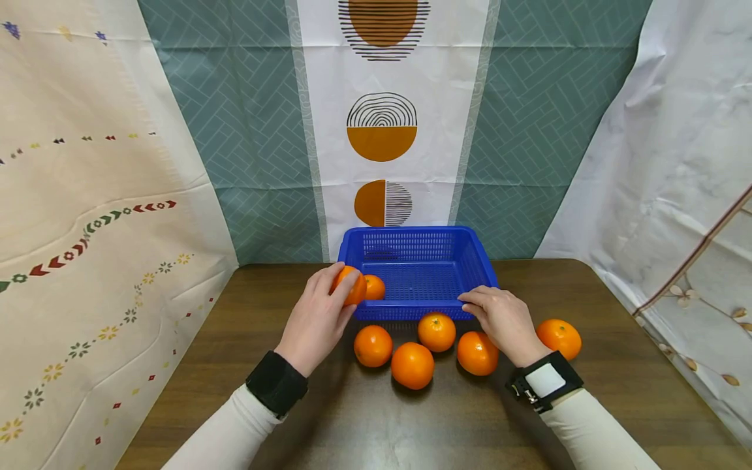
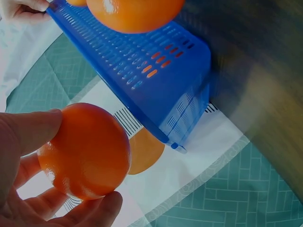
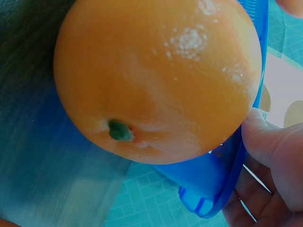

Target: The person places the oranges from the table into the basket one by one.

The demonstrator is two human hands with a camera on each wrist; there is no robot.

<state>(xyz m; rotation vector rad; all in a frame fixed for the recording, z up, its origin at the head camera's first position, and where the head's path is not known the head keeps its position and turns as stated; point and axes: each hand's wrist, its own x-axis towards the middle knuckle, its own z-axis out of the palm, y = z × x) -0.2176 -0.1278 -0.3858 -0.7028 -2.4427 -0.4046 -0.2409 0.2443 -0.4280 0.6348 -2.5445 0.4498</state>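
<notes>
My left hand [image 1: 317, 320] grips an orange [image 1: 350, 285] at the left front corner of a blue plastic basket [image 1: 423, 304]. In the left wrist view, the thumb and fingertips lie around this orange [image 2: 87, 151], above the basket's rim. One more orange [image 1: 375, 288] sits inside the basket, at its left end. At the front right, my right hand [image 1: 502, 323] pinches the basket rim between thumb and fingers. The right wrist view shows that hand [image 3: 279, 161] on the blue rim [image 3: 232, 177], close beside a large-looking orange [image 3: 156, 80] with a green stem nub.
Several oranges lie on the wooden table [image 1: 364, 431] before the basket, among them one at the left [image 1: 373, 346] and one near the middle [image 1: 412, 365]. Another orange [image 1: 559, 338] lies right of my right wrist. Patterned cloth [image 1: 258, 130] hangs behind the table.
</notes>
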